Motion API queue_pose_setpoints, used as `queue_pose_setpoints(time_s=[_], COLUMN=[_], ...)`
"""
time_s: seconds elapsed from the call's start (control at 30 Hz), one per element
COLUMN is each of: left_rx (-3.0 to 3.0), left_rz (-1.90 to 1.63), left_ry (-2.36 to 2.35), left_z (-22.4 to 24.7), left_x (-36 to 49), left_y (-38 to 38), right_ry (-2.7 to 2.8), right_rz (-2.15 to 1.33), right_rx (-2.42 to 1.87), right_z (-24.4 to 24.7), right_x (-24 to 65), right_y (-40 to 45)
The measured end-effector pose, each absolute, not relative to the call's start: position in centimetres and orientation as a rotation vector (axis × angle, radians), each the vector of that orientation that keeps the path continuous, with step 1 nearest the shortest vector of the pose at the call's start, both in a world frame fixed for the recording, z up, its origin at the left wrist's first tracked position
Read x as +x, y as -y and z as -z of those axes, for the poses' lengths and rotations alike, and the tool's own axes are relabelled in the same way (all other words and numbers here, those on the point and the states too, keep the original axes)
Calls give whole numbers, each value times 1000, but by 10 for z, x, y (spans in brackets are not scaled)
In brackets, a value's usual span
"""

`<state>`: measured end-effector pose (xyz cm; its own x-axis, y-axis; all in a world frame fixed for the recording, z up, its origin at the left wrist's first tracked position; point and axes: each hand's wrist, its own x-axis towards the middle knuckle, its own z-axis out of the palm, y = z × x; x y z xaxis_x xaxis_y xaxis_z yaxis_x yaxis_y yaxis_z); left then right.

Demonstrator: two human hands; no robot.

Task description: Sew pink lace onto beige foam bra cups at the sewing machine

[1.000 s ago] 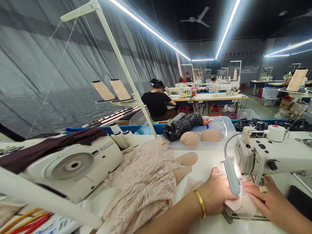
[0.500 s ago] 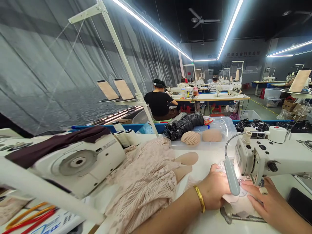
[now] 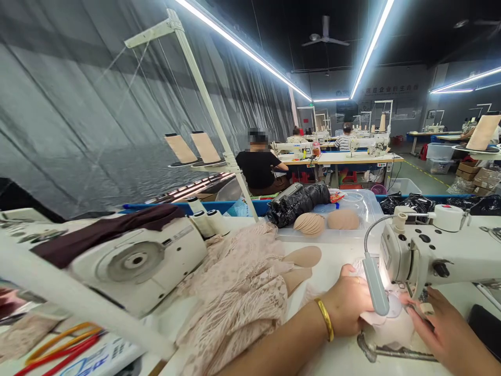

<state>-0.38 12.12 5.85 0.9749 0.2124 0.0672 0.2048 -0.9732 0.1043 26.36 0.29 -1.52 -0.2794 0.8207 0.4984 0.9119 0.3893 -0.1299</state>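
At the needle area of a white sewing machine (image 3: 454,256) on the right, a pale pink fabric piece (image 3: 391,326) lies under a lit grey lamp (image 3: 376,284). My left hand (image 3: 348,305), with a gold bangle at the wrist, rests on the fabric's left side; the lamp partly hides its fingertips. On the other side my right hand (image 3: 438,318) touches the fabric's right edge, its thumb and fingers apart around the machine's foot. Left of my hands lies a heap of beige lace (image 3: 242,292), with smooth beige cups (image 3: 303,257) beside it.
A second machine (image 3: 136,261) and a slanting white pole (image 3: 78,297) stand at the left, near red and orange scissors (image 3: 64,347). Behind are a clear plastic bin (image 3: 366,209), a black plastic bundle (image 3: 299,203) and thread cones (image 3: 205,146). A person (image 3: 258,167) sits further back.
The view has shifted slightly, so most things appear a little further right. My right hand's fingers have drawn back to the right, and more of the pink fabric shows between my hands.
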Motion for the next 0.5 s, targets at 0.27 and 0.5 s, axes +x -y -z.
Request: queue_pose_setpoints(time_s=[0.27,0.5], left_rx=[2995,3008], left_rz=[-181,-196], left_ry=[-303,-305], left_z=[-53,-50], left_x=[-4,-5], left_y=[-117,-118], right_ry=[2141,2091], right_rz=[169,119], right_rx=[-1558,-1542], right_z=[13,9], right_x=[256,256], right_y=[-2,1])
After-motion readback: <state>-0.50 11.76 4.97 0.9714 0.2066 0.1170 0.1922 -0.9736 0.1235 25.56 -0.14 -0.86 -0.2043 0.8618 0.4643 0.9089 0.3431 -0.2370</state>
